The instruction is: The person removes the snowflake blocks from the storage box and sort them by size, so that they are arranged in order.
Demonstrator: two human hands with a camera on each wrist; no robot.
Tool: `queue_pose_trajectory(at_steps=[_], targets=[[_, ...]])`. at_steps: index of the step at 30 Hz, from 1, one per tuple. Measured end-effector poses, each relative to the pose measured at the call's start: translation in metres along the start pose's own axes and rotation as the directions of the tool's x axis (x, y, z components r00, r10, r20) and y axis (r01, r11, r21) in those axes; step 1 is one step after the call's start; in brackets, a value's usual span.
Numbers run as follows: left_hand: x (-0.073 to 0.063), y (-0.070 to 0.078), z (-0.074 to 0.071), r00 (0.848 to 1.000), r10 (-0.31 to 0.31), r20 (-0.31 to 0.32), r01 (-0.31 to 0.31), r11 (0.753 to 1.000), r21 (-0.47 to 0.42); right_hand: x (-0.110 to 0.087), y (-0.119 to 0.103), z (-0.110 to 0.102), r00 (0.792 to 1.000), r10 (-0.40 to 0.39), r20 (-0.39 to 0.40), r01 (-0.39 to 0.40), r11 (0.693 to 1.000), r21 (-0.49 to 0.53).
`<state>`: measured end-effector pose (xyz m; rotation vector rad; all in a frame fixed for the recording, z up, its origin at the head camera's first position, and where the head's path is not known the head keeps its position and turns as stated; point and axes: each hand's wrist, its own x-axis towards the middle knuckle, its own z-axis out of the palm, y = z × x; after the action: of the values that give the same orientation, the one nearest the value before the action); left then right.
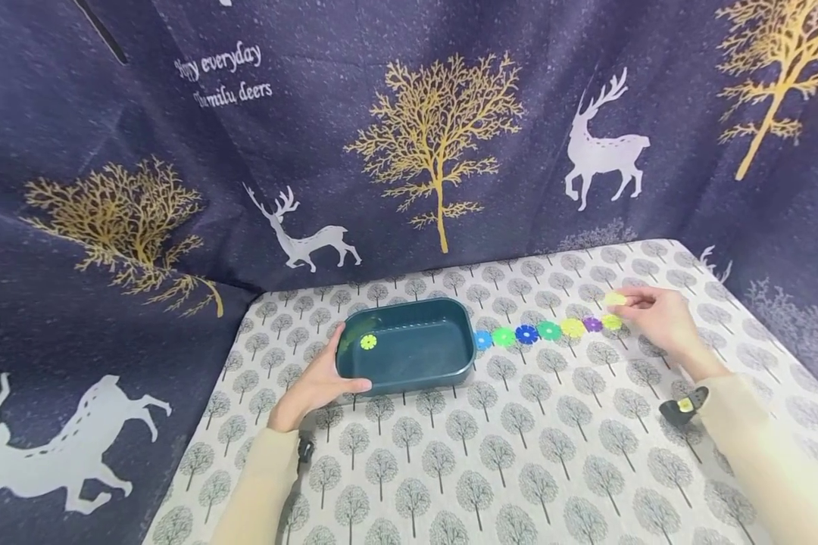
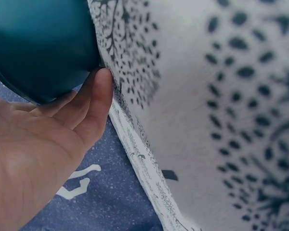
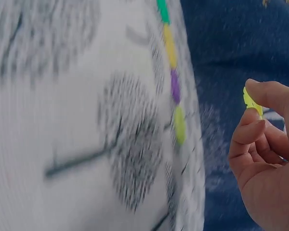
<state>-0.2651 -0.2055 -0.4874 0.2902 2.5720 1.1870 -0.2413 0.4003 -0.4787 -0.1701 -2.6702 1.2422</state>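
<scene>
A dark teal plastic tray (image 1: pixel 409 384) stands on the table, and one yellow-green notched disc (image 1: pixel 368 342) lies inside it. My left hand (image 1: pixel 320 377) holds the tray's left end, thumb along the front rim and fingers by the side wall; the left wrist view shows this hand (image 2: pixel 58 125) against the tray (image 2: pixel 43 48). My right hand (image 1: pixel 661 318) pinches a yellow notched disc (image 3: pixel 250 102) between thumb and fingertips. It is raised over the right end of a row of flower-like discs, close to the last yellow-green disc (image 1: pixel 612 322).
From the tray's right side runs a row of discs: light blue (image 1: pixel 483 339), bright green (image 1: pixel 504 337), dark blue (image 1: pixel 527 334), green (image 1: pixel 550 330), yellow (image 1: pixel 572 328) and purple (image 1: pixel 592 324). A tree-print cloth (image 1: pixel 477 484) covers the table. Behind hangs a dark blue curtain (image 1: pixel 313 151).
</scene>
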Motion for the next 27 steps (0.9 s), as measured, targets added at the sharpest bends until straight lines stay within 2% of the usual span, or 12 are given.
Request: queue_pose_trajectory(at_steps=[6,10,14,17,27], targets=[[0.001,0.002,0.0,1.0,-0.004,0.017,0.005,1.0,-0.012,0.004,0.031,-0.012,0.999,0.028,0.03,-0.026,0.998,-0.061],[0.002,0.002,0.0,0.999,-0.018,0.028,0.019,1.0,-0.007,0.008,0.046,-0.015,0.998,0.022,0.059,-0.014,0.991,-0.132],[0.002,0.001,-0.003,0.999,-0.024,0.026,0.024,1.0,-0.004,0.016,0.047,-0.017,0.995,-0.014,0.096,0.034,0.977,-0.211],[0.002,0.001,-0.004,0.999,-0.022,0.023,0.022,1.0,-0.008,0.019,0.043,-0.017,0.992,-0.03,0.123,0.058,0.971,-0.231],[0.003,0.001,-0.001,1.0,-0.003,0.029,0.002,1.0,0.029,0.015,0.045,-0.014,0.992,0.008,0.127,0.027,0.963,-0.266]])
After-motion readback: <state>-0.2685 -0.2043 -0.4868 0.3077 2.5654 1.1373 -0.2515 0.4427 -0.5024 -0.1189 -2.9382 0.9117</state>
